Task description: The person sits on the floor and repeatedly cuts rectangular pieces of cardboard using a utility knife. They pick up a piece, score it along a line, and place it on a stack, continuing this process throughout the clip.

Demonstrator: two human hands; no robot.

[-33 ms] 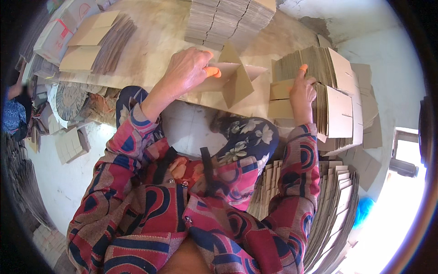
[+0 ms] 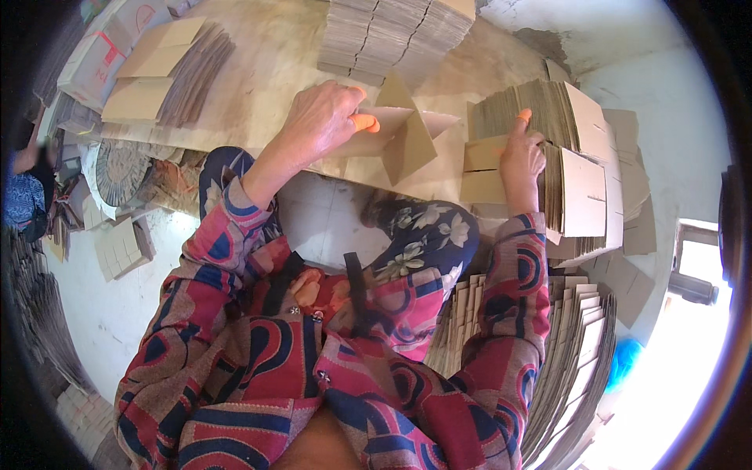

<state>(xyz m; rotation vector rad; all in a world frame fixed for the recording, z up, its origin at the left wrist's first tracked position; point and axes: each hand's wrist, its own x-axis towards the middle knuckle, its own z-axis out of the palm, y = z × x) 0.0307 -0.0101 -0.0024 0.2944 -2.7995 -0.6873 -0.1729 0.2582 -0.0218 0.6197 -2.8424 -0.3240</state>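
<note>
My left hand point(image 2: 325, 117) wears orange finger covers and pinches a cardboard divider point(image 2: 411, 141) by its left end. The divider's brown panels cross each other, and it stands on the wooden table near its front edge. To the right, my right hand point(image 2: 520, 157) rests against a row of upright cardboard pieces point(image 2: 523, 100). Its orange-covered finger stretches over their top edges, apart from the other fingers, which bend. No piece shows lifted in that hand. Slotted cardboard pieces point(image 2: 583, 192) stand just right of my right wrist.
At the table's point(image 2: 274, 47) back is a tall cardboard stack point(image 2: 384, 39); another pile point(image 2: 153, 74) lies at left beside a white carton point(image 2: 94, 63). More slotted sheets point(image 2: 576, 352) stand low at right. A person point(image 2: 31, 188) is at the far left edge.
My right hand has shifted very slightly to the right along the cardboard pieces. My left hand and the divider stay where they were.
</note>
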